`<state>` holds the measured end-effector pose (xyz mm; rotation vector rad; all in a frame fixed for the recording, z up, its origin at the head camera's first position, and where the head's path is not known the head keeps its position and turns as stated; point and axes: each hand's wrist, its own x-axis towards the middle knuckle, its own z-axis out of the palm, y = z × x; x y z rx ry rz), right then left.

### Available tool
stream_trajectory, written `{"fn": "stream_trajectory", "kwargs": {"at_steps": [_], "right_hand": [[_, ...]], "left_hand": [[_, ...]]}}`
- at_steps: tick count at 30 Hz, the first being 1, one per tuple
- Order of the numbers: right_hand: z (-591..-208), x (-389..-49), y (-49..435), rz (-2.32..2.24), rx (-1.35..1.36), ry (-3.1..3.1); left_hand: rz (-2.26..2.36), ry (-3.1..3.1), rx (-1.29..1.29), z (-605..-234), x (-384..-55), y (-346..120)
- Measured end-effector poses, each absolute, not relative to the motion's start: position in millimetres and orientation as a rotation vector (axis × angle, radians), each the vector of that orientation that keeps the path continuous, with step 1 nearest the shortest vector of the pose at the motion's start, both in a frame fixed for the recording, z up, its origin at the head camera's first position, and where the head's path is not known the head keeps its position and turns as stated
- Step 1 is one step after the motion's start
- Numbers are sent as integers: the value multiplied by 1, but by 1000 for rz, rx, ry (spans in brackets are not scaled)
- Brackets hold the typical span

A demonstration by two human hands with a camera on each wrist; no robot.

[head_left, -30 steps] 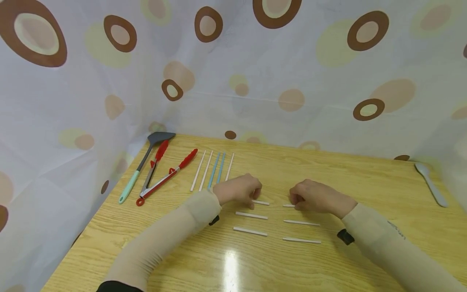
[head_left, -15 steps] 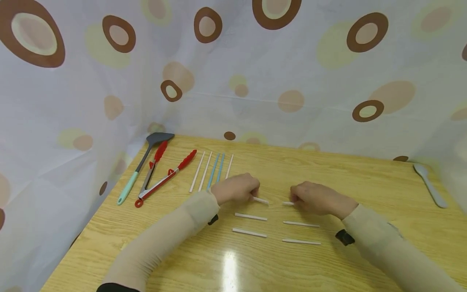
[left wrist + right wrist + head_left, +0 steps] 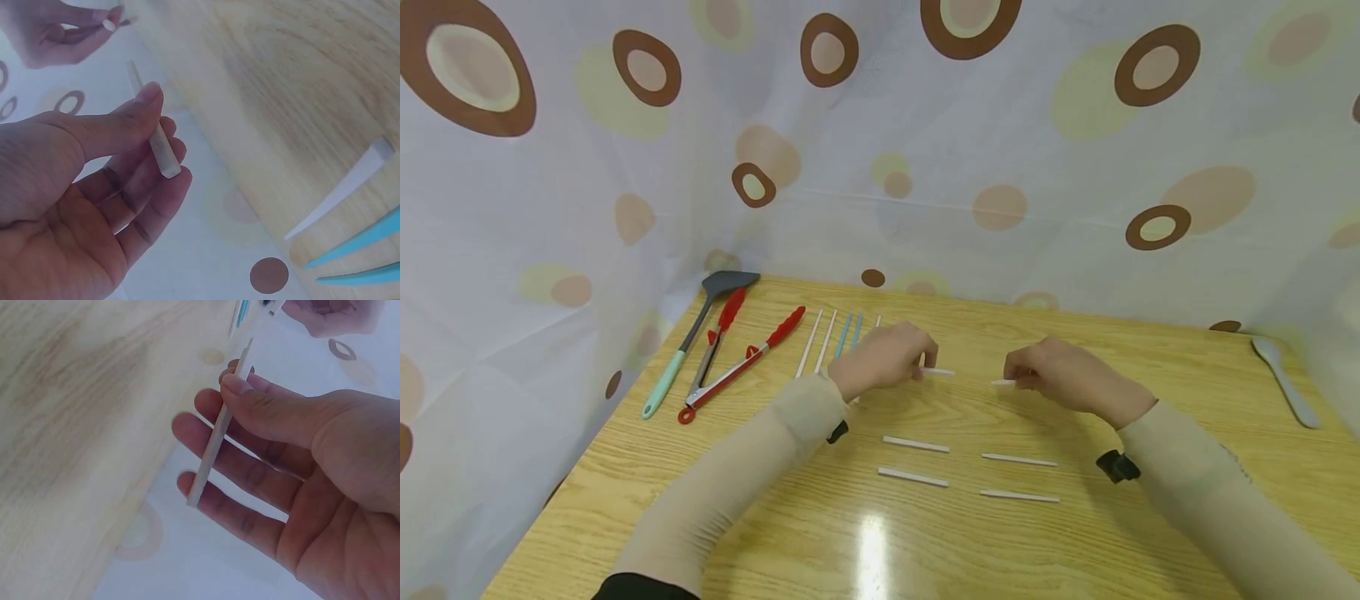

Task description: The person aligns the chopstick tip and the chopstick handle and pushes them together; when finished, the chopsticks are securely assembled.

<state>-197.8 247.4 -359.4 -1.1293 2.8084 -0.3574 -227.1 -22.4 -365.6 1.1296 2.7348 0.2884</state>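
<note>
My left hand (image 3: 891, 358) is raised over the table and pinches a short white chopstick half (image 3: 164, 153) between thumb and fingers. Opposite it, my right hand (image 3: 1067, 371) pinches another slender white chopstick half (image 3: 214, 440). The inner ends of the two pieces face each other across a gap in the head view. Nearer me lie two white halves on the left (image 3: 916, 444) and two thinner ones on the right (image 3: 1019, 460), in paired rows. Long white chopsticks (image 3: 808, 343) and blue chopsticks (image 3: 845, 333) lie behind my left hand, which partly hides them.
Red-tipped tongs (image 3: 737, 371) lie spread at the left, beside a spatula (image 3: 681, 346) with a mint handle. A grey spoon (image 3: 1287, 382) is at the far right of the wooden table (image 3: 775, 517). A patterned curtain hangs along the back and left edges.
Both hands have picked up the farthest pair of white chopstick halves and moved away from me, toward the back of the table. The two nearer pairs stay in place.
</note>
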Motion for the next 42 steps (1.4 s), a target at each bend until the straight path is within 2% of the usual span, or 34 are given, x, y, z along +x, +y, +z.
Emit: {"fn": "stream_trajectory", "kwargs": {"at_steps": [10,42], "right_hand": [[-342,-203,245,-317,-1035,2942],[-337,-204,235,-356,-1227,3038]], "left_hand": [[252,2764,1148,-360,-230,-22],[271,2846,1148,-345,-229,-16]]}}
